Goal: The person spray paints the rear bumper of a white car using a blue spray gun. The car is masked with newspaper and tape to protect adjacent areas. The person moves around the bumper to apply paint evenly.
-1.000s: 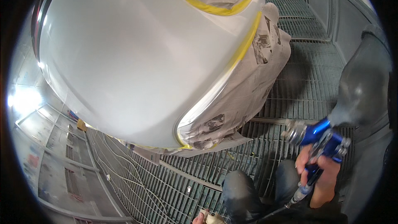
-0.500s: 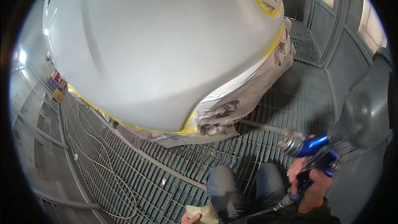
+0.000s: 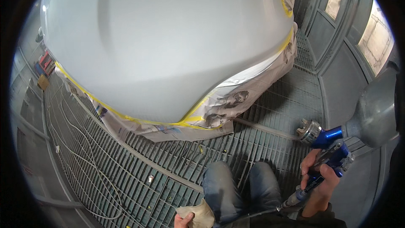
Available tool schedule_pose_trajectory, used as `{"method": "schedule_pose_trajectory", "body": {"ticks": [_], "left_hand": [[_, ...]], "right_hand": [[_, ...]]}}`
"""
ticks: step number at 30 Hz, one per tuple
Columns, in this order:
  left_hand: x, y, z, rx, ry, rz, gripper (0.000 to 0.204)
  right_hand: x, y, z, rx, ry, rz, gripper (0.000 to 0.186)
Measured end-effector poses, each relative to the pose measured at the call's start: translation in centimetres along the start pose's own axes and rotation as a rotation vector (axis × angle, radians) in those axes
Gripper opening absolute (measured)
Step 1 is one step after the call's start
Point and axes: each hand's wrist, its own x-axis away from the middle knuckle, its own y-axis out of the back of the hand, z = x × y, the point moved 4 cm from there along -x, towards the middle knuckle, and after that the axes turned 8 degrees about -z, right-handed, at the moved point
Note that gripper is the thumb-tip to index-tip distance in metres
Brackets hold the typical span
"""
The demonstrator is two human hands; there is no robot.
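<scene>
My right hand point(image 3: 324, 181) is wrapped round the handle of a blue paint spray gun point(image 3: 333, 154), its silver air cap pointing left. A translucent grey paint cup point(image 3: 375, 112) sits on the gun, and an air hose fitting hangs from the grip's lower end. At the bottom edge my left hand point(image 3: 184, 220) pinches a beige cloth point(image 3: 198, 215). Ahead stands a large light-grey car hood point(image 3: 168, 38), apart from both hands and the gun. Yellow masking tape point(image 3: 194, 119) and newspaper sheets point(image 3: 236, 101) border its lower edge.
Metal floor grating point(image 3: 177, 160) runs under the car and my feet. Pale hoses point(image 3: 90, 156) lie looped on the left. Grey wall panels with lit windows point(image 3: 377, 33) rise on the right. A cardboard box point(image 3: 43, 82) stands at the far left.
My view has shifted slightly, so the car sits a little higher. The spray gun has moved a little right and shows sharper. Both hands keep their hold.
</scene>
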Motion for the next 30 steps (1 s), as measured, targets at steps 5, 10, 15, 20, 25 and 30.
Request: {"method": "schedule_pose_trajectory", "body": {"ticks": [5,10,15,20,25,30], "left_hand": [[-1.8,-0.6,0.9,0.03,0.034,0.146,0.038],[-3.1,0.0,1.7,0.103,0.017,0.159,0.04],[-4.4,0.1,2.2,0.163,-0.024,0.148,0.041],[-6.0,-0.3,3.5,0.222,0.029,0.157,0.039],[-6.9,0.6,4.5,0.284,0.024,0.193,0.048],[-8.1,3.4,6.6,0.416,0.013,0.249,0.045]], "right_hand": [[1.5,-0.9,0.3,0.034,0.033,0.036,0.084],[1.2,-2.8,0.4,0.023,0.06,0.078,0.088],[1.0,-5.2,0.8,0.022,0.221,-0.022,0.085],[2.5,-3.9,-1.4,0.015,-0.077,0.244,0.08],[1.6,-2.1,-1.4,0.013,-0.056,0.179,0.08],[0.4,-2.5,-0.2,-0.048,0.018,0.234,0.036]]}}
